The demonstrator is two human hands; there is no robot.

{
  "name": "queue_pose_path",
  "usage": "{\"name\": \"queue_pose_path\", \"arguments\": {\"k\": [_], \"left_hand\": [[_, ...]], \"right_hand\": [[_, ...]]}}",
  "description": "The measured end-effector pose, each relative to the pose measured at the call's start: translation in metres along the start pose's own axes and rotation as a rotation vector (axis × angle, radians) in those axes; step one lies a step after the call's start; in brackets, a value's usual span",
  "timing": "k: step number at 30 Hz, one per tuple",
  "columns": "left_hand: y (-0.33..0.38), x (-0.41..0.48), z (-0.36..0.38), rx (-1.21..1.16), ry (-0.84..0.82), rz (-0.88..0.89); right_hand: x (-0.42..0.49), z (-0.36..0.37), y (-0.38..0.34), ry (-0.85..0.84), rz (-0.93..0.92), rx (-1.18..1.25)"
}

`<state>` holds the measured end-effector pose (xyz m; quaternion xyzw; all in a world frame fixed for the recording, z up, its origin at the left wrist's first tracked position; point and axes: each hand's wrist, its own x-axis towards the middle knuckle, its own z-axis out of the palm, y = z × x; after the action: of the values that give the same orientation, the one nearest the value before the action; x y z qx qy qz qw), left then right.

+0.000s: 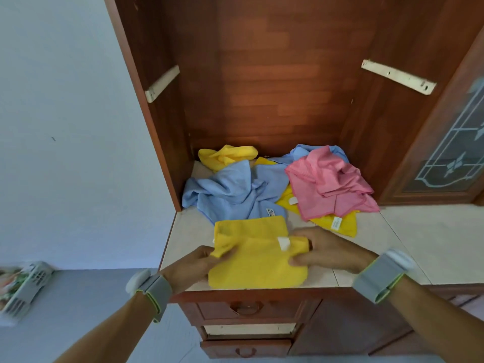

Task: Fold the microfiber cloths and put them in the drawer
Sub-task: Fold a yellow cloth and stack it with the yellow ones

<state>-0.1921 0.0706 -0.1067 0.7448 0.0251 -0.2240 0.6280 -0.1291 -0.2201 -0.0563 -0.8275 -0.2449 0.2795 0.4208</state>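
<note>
A yellow microfiber cloth (258, 260) lies partly folded on the white counter (392, 252), near its front edge. My left hand (195, 264) pinches the cloth's left edge. My right hand (327, 248) grips its right edge beside a white label. Behind it lies a loose heap: a blue cloth (235, 191), a pink cloth (330, 182), a yellow cloth (226, 154) at the back and another yellow cloth (335, 224) under the pink one. Below the counter edge a top drawer (246, 309) is shut. The drawer under it (247, 344) is pulled out a little.
The counter sits inside a brown wooden cabinet (275, 74) with side walls close on the left and right. A glass-panelled door (450, 158) stands at the right. A grey plastic basket (23, 286) sits on the floor at the far left.
</note>
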Motion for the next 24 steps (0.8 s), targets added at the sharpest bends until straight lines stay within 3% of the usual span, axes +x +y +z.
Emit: {"name": "queue_pose_path", "arguments": {"k": [3,8,11,14,20,24], "left_hand": [[-0.006,0.013,-0.001,-0.004,0.284,0.035],[-0.006,0.04,0.015,0.197,0.62,0.149],[-0.01,0.051,0.022,0.504,0.789,0.087],[-0.024,0.052,0.029,0.747,0.838,-0.024],[-0.024,0.057,0.026,0.892,0.812,-0.135],[-0.018,0.055,0.04,0.966,0.999,0.068]], "right_hand": [[0.025,0.009,0.017,0.338,0.061,0.318],[0.062,0.038,0.043,0.663,0.196,-0.122],[0.067,0.053,0.041,0.705,0.28,-0.331],[0.073,0.058,0.043,0.689,0.312,-0.51],[0.079,0.066,0.043,0.685,0.351,-0.61],[0.076,0.065,0.046,0.734,0.358,-0.589]]}}
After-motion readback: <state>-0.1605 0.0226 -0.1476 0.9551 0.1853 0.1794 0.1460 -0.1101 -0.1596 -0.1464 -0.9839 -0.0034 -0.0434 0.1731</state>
